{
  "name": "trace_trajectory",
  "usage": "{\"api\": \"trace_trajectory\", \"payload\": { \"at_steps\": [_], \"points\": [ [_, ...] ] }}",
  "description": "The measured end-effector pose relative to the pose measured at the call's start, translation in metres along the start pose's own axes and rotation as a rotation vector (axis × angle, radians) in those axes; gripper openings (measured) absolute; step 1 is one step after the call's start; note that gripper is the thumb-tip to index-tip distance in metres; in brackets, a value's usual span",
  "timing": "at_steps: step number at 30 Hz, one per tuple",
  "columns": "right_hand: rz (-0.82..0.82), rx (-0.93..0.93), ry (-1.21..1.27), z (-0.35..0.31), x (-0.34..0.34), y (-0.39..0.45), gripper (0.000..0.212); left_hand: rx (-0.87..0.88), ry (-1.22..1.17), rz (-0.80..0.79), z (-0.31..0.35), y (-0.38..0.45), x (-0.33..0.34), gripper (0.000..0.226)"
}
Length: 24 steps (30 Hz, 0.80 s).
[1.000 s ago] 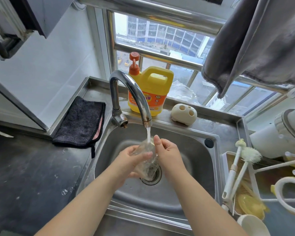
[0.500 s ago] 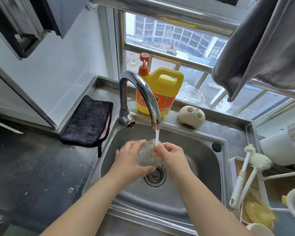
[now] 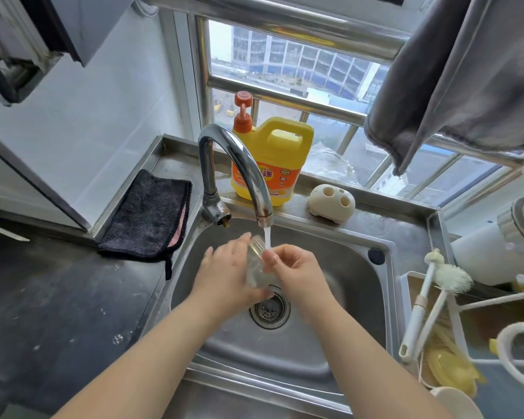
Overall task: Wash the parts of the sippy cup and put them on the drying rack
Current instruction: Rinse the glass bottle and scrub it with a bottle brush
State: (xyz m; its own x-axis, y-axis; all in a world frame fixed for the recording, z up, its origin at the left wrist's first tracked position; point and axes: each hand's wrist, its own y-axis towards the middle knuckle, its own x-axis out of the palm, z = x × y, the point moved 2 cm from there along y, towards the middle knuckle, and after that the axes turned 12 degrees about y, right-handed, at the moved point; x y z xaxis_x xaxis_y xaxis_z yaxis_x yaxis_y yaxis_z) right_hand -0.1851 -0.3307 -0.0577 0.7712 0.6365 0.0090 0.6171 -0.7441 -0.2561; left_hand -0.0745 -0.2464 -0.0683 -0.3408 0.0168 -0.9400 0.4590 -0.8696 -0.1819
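While water runs from the tap (image 3: 239, 173), left hand (image 3: 227, 273) cups clear cup body (image 3: 256, 267), right hand (image 3: 297, 273) pinches its side, cup tilted over sink (image 3: 360, 297)

Clear cup body (image 3: 258, 264) — tilted, under tap water

Daylight from the window (image 3: 288, 65) ahead lights my view evenly, bright but not harsh. The panes look a little washed out, and the buildings beyond are hazy. I see glare streaks along the tap (image 3: 242, 164) and soft sheen on the sink (image 3: 345, 297) walls, with only faint shadows under the forearms. The wide lens bends the window bars and counter (image 3: 43, 297) edges near the borders. The centre is fairly sharp; the corners go soft.
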Motion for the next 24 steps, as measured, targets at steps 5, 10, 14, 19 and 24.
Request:
{"api": "trace_trajectory", "payload": {
  "at_steps": [5, 10, 14, 19, 24],
  "points": [
    [0.036, 0.005, 0.034, -0.006, 0.006, 0.000, 0.030, -0.037, -0.181, 0.107, 0.012, -0.001, -0.010, 0.065],
    [-0.246, -0.106, -0.218, -0.006, -0.013, -0.004, 0.012, -0.018, -0.466, -0.154, -0.009, 0.004, -0.023, 0.075],
    [-0.085, -0.073, -0.212, -0.003, -0.007, -0.007, 0.027, 0.000, -0.113, -0.027, -0.001, 0.002, -0.010, 0.094],
    [0.005, -0.010, -0.042, -0.007, 0.004, -0.009, 0.019, -0.013, -0.051, 0.144, 0.008, -0.005, 0.004, 0.091],
    [-0.280, -0.084, -0.319, -0.012, -0.015, -0.011, 0.007, 0.101, -0.330, -0.088, -0.010, 0.002, -0.009, 0.080]
  ]
}}
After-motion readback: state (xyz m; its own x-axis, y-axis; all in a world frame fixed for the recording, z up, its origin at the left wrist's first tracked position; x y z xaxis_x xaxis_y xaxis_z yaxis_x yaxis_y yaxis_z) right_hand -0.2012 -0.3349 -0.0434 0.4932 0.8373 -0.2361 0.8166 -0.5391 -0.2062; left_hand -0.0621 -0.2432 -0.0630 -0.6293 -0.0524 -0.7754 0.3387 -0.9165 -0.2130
